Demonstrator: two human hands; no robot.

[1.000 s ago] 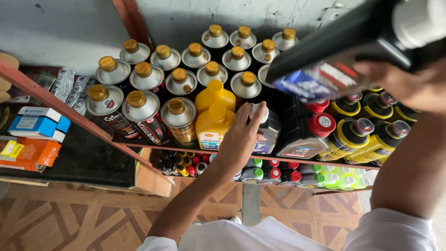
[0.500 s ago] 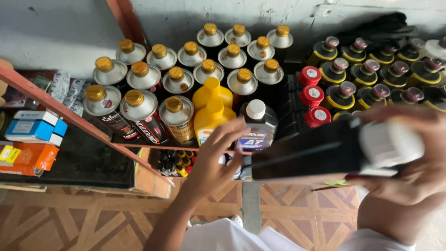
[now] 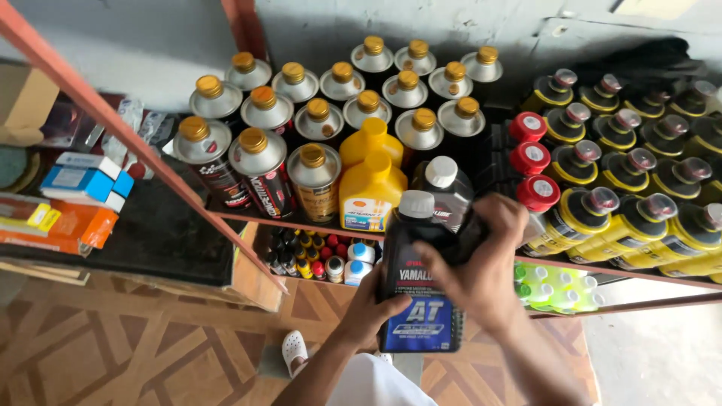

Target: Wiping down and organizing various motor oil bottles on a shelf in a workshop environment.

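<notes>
Held item: black oil bottle (image 3: 420,282) with a grey cap and a blue label — upright in front of my chest, just short of the shelf edge (image 3: 301,224).
Long axis: near vertical, cap end up and tipped slightly toward the shelf.
Left hand (image 3: 374,308): wrapped around the lower left side of the bottle, thumb across the label — gripping it from below.
Right hand (image 3: 481,267): clamped over the upper right shoulder of the bottle, fingers curled across its front.
Nearer hand to the cap: my right; the left carries the base.
Direction to shelf: straight ahead and slightly up from both hands.
Closest neighbours: white-capped black bottle (image 3: 445,197) directly behind the cap; yellow bottles (image 3: 370,177) to its left; red-capped bottles (image 3: 531,159) to its right.
</notes>
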